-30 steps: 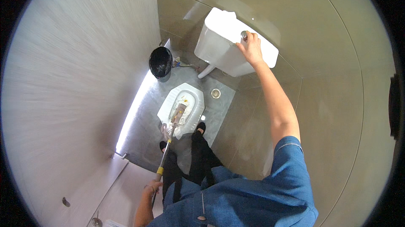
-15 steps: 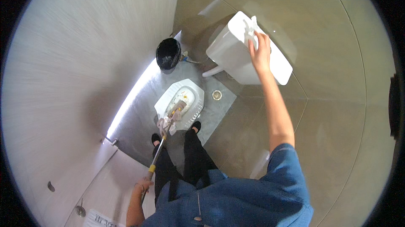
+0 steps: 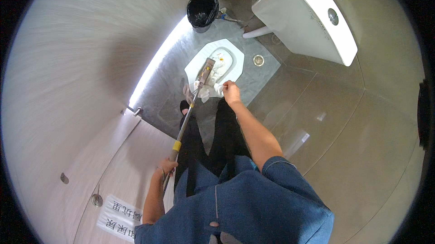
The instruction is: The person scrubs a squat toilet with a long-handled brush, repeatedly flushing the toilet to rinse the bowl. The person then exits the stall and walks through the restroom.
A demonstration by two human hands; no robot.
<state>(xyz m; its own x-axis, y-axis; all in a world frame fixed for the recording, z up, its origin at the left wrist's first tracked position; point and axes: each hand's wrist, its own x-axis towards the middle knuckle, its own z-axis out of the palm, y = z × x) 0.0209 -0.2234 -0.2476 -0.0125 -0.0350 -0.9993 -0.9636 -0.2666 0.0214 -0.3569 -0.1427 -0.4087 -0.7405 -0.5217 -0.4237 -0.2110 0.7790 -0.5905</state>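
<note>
My left hand (image 3: pixel 167 167) is closed round the handle of a long-poled mop (image 3: pixel 183 128), which slants away from me. Its flat grey-brown head lies over the left part of a white squat toilet (image 3: pixel 239 58), with a greyish cloth hanging from it. The bowl holds white and yellowish matter. My right hand (image 3: pixel 232 93) pinches a crumpled white tissue (image 3: pixel 219 89) above the toilet's near edge. Another crumpled white tissue (image 3: pixel 205 93) shows beside the pole; whether it touches the mop, I cannot tell.
A bin lined with black plastic (image 3: pixel 202 10) stands beyond the toilet. At the upper right is a white cistern (image 3: pixel 294 22) with a round button. A round floor drain (image 3: pixel 258 60) lies right of the toilet. Pale partition walls and a door with a paper sign (image 3: pixel 121 217) rise on the left.
My right hand has come down from the cistern top to the squat toilet, bringing the white tissue that was there. My left hand keeps its hold on the mop. The view has shifted.
</note>
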